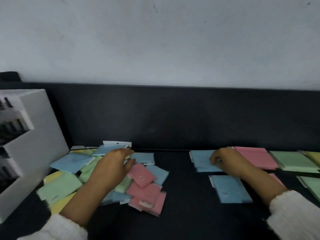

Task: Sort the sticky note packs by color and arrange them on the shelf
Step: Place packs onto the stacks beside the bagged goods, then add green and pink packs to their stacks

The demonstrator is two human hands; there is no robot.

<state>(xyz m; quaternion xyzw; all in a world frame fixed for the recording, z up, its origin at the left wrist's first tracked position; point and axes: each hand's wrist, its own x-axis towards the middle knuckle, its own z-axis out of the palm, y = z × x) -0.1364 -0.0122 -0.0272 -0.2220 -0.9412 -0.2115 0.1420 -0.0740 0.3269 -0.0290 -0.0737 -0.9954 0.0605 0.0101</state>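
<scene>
- Head view: sorting looks about midway. A mixed pile (pixel 143 186) lies at the left of the shelf (pixel 181 196). A blue stack (pixel 201 160), pink stack (pixel 254 158), green stack (pixel 294 161) and yellow stack (pixel 313 156) line up at the right.
- The left hand (pixel 113 164) reaches over the pile onto a blue pack (pixel 107 149); blur hides any grip.
- The right hand (pixel 226 161) rests bent fingers on the blue stack; its grip is unclear.
- The next move is probably to carry that pack onto the blue stack and square it.
- A white box (pixel 43 135) at far left holds dark, blurred items in slots.

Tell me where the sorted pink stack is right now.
Head view, right side of the dark surface: the pink stack lies between the blue stack, under the right hand, and the green stack.
</scene>
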